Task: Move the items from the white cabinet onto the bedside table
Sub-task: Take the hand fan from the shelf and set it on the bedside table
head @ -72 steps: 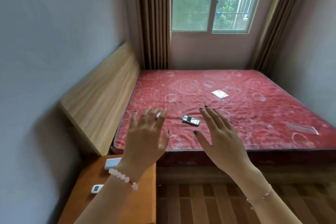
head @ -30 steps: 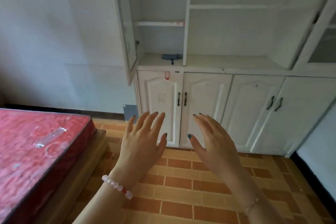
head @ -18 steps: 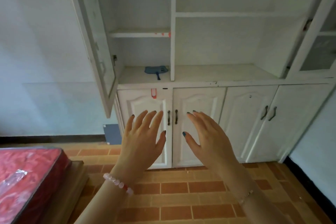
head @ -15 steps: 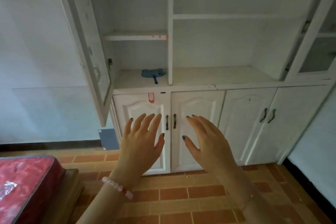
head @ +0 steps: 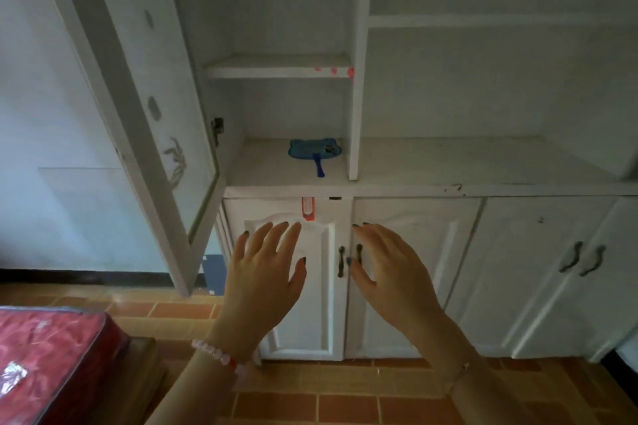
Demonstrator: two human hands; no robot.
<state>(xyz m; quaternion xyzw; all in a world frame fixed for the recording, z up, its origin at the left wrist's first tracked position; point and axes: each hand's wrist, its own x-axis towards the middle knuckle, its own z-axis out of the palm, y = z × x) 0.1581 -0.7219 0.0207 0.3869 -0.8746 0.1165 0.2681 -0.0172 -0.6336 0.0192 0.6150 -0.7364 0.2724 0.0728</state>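
The white cabinet (head: 431,188) fills the view ahead. On its lower open shelf, left compartment, lies a small blue hand fan (head: 315,150) with its handle pointing toward me. My left hand (head: 266,272) and my right hand (head: 390,269) are raised side by side in front of the lower doors, below the shelf, fingers straight and spread, holding nothing. Both hands are well short of the fan. The bedside table is out of view.
A glass cabinet door (head: 138,97) stands swung open on the left, jutting toward me. A red clip (head: 308,208) hangs under the shelf edge. The corner of a red mattress (head: 48,362) is at the lower left. Tiled floor (head: 345,397) lies below.
The view has swung from the bed and bedside table round to the white cabinet and has come closer to it. Both hands stay raised and empty.
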